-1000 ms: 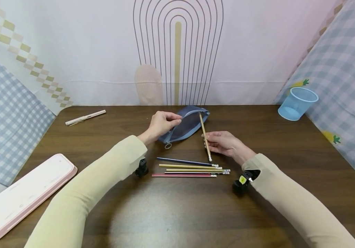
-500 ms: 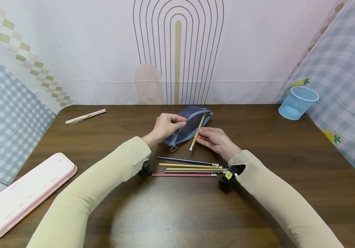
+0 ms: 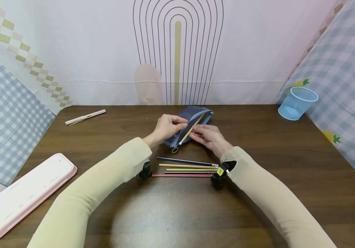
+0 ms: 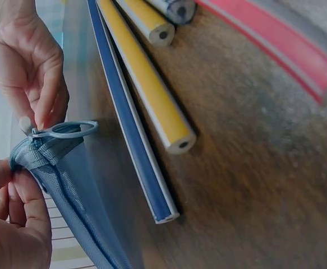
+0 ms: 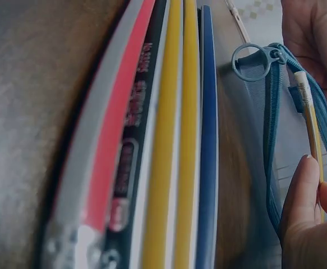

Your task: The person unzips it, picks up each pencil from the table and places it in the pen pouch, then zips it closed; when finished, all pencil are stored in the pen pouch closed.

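My left hand [image 3: 166,127] pinches the upper edge of a blue mesh zipper pouch [image 3: 193,111], whose mouth gapes toward me. In my right hand [image 3: 211,138], a yellow pencil [image 5: 311,115] is pinched between thumb and fingers. It slants across the pouch's mouth, its white eraser end beside the zipper's ring pull [image 5: 251,63] and its far end inside the pouch. Closer to me on the table lie a blue pencil [image 3: 183,160], two yellow pencils [image 4: 146,84], a black pencil [image 5: 130,145] and a pink pencil [image 3: 180,175], roughly parallel.
A white and pink case [image 3: 28,193] lies at the left of the brown table [image 3: 177,213]. Behind it rests a pale pen [image 3: 85,117]. At the back right, a blue mesh cup [image 3: 297,103] leans. A patterned cloth [image 3: 103,51] hangs behind the table.
My right hand has moved left with the yellow pencil, swinging its eraser end left toward the ring pull and into the pouch's mouth. My left hand and the pouch have shifted slightly right.
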The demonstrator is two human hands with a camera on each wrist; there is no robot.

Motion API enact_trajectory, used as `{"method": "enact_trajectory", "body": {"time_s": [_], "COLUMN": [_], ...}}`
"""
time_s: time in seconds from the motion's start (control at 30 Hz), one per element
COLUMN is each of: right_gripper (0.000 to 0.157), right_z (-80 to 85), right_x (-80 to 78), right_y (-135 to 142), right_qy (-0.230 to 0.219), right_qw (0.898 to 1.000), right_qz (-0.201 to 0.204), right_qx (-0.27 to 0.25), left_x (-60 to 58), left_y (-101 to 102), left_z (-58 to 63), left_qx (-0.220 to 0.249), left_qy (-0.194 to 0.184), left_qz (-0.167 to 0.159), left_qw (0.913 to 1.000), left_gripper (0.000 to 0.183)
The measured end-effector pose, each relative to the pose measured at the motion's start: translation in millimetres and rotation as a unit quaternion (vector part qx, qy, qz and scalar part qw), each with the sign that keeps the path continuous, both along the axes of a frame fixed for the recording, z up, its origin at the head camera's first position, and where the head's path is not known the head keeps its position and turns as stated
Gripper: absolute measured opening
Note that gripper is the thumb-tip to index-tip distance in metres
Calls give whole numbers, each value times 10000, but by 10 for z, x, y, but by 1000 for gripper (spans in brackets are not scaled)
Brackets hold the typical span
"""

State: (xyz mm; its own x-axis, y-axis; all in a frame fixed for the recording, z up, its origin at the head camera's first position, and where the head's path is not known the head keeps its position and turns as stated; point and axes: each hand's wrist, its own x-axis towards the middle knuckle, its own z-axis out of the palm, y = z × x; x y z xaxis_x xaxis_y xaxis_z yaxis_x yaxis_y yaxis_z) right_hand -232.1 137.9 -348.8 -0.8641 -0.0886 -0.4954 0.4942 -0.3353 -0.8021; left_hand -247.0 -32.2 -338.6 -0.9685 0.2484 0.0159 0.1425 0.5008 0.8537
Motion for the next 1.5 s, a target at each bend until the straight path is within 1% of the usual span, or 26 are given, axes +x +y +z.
{"method": "enact_trajectory", "body": {"time_s": [0.2,0.37,0.53,0.6,0.73,0.77,0.83,0.9,0.97,1.0,1.13,1.17,1.23,1.33,1.4,1.43,1.5], "right_gripper": [5,7,7,9,28,28,27,19,15,17,33,36,36,27,22,22,22], "right_z": [-18,-30,-36,-37,-36,-36,-35,-30,-25,-23,-6,0,9,15,9,3,-13], "right_x": [-25,-32,-22,-18,-12,-12,-15,-18,-13,-7,45,66,113,196,254,282,334], "right_y": [-39,-66,-74,-75,-69,-66,-59,-51,-45,-39,26,56,130,252,319,344,365], "right_qy": [43,61,-28,-102,-200,-193,-171,-160,-174,-185,-193,-161,-67,107,276,390,652], "right_qw": [9999,10000,9999,9998,9997,9996,9996,9996,9997,9997,9995,9994,9982,9911,9791,9705,9484], "right_qz": [-59,6,81,90,130,159,198,211,196,187,246,311,576,1275,1881,2190,2733], "right_qx": [95,20,-81,-119,-105,-92,-52,-50,-22,-10,41,62,131,378,715,932,1471], "left_x": [9,27,34,34,38,42,44,49,50,49,47,47,42,34,29,28,25], "left_y": [8,11,21,24,28,29,33,37,40,40,40,40,37,26,17,12,4], "left_z": [18,22,19,19,28,32,34,34,32,31,37,40,47,53,55,56,58], "left_qx": [-1,-7,47,82,106,113,119,142,144,144,158,165,171,165,147,142,137], "left_qy": [9,60,80,87,124,128,133,108,98,87,66,61,63,57,52,50,42], "left_qz": [-34,-48,-52,-55,-75,-84,-96,-96,-89,-82,-80,-78,-77,-53,-33,-26,-18], "left_qw": [10000,10000,9999,9999,9998,9998,9998,9998,9998,9998,9998,9998,9998,9998,9999,9999,9999], "left_gripper": [19,18,18,18,18,18,18,18,18,18,19,19,19,18,18,18,18]}}
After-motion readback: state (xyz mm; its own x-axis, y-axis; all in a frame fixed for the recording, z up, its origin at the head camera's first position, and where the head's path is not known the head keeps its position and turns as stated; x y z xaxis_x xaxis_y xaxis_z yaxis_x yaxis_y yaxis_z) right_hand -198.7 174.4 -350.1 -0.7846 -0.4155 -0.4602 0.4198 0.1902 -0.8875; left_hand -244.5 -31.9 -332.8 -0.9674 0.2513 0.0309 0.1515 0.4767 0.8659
